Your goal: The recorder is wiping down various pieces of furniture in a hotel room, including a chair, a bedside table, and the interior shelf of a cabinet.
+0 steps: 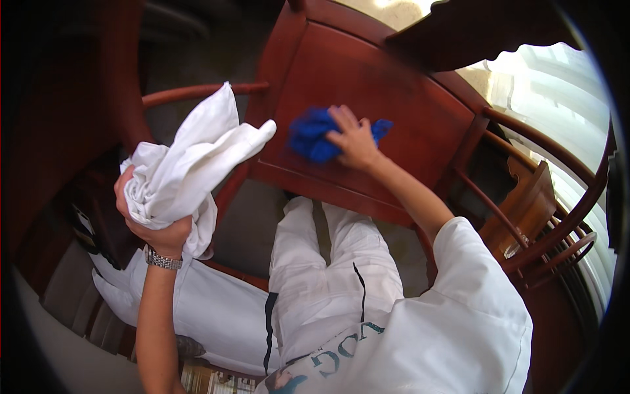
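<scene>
My left hand (157, 236), with a metal-banded wristwatch (165, 258) on its wrist, grips a bunched white cloth (172, 177). The cloth is held up to the left of a reddish-brown wooden chair, and two of its folds stick out upward and to the right. On the chair's flat seat panel (408, 128), my right hand (355, 140) presses on a crumpled blue cloth (315, 135), its fingers spread over it. The blue cloth is partly hidden under the hand and looks blurred at its left side.
Rounded wooden armrests (546, 143) flank the seat, and a dark scalloped chair back (472, 29) rises beyond it. Sheer white curtains (536, 93) hang at the right. White fabric (221, 290) lies at my left, and a brown wooden piece (526, 197) stands beyond the right armrest.
</scene>
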### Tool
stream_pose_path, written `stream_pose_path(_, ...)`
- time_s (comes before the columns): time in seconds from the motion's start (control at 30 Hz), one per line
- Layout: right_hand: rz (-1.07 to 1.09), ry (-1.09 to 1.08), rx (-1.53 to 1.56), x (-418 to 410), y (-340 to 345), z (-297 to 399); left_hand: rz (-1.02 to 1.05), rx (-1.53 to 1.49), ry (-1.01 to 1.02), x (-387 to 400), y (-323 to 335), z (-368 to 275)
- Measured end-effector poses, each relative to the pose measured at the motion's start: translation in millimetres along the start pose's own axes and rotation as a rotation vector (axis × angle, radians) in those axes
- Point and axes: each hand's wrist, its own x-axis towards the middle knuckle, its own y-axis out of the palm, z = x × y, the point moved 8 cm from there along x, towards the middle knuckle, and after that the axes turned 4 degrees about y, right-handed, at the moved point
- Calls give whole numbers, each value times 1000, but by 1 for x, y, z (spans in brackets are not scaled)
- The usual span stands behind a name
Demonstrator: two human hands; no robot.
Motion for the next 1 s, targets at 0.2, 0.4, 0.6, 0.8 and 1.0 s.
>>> stream_pose_path(0.2, -315, 604, -4, 83, -65, -109, -35, -15, 11, -2, -2, -2)
stream_pose_path(0.4, -295, 683, -25, 169, -95, -117, -24, -30, 14, -6, -1, 2)
stream_pose_path(0.6, -359, 525, -116, 175, -63, -48, -12, 36, -19, -10, -4, 3)
stream_pose_path(0.8, -201, 5, -159, 211, -41, 8, 13, 32, -25, -8, -6, 0)
stream_pose_path(1.0, -109, 86, -126, 225, -56, 17, 69, 10, -165, -30, -6, 21)
